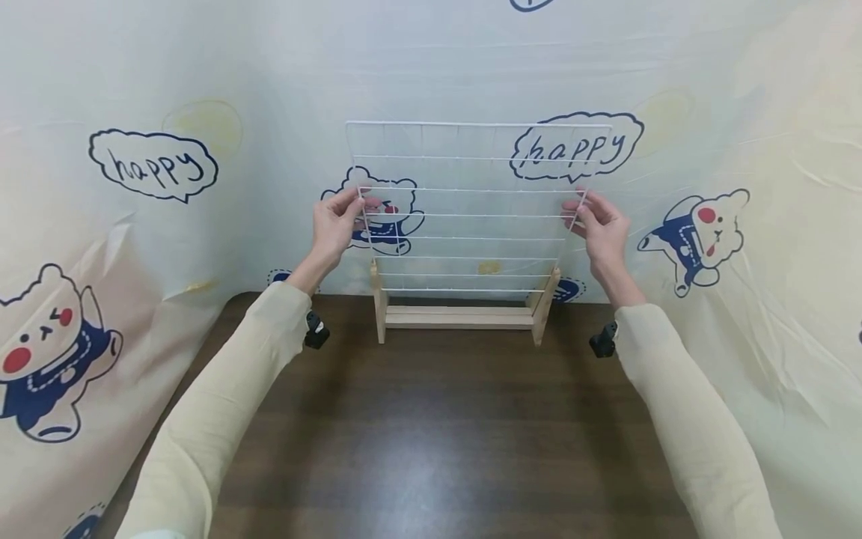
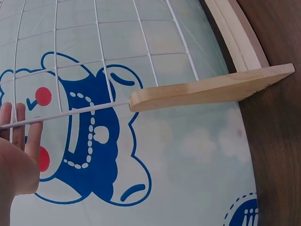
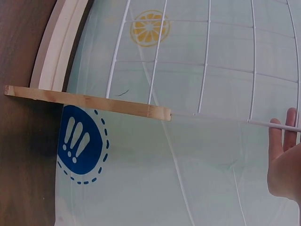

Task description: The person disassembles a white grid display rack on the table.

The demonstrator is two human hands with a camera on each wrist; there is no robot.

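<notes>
A white wire grid panel [image 1: 471,190] stands upright with its lower end between the two side pieces of a pale wooden stand [image 1: 458,317]. My left hand [image 1: 332,228] pinches the panel's left side wire about midway up. On the opposite side wire, at nearly the same height, my right hand [image 1: 606,232] does likewise. In the left wrist view, fingers of the left hand [image 2: 19,162] reach past the wire, above a wooden side piece [image 2: 197,92]. The right wrist view has the other side piece [image 3: 94,101] and the right hand's fingers [image 3: 275,141] at the side wire.
The stand is at the back of a dark brown wooden table [image 1: 417,419]. A pale cloth [image 1: 269,75] printed with bears and "happy" bubbles hangs close behind it and along both sides. Small black devices [image 1: 316,330] are at the wrists.
</notes>
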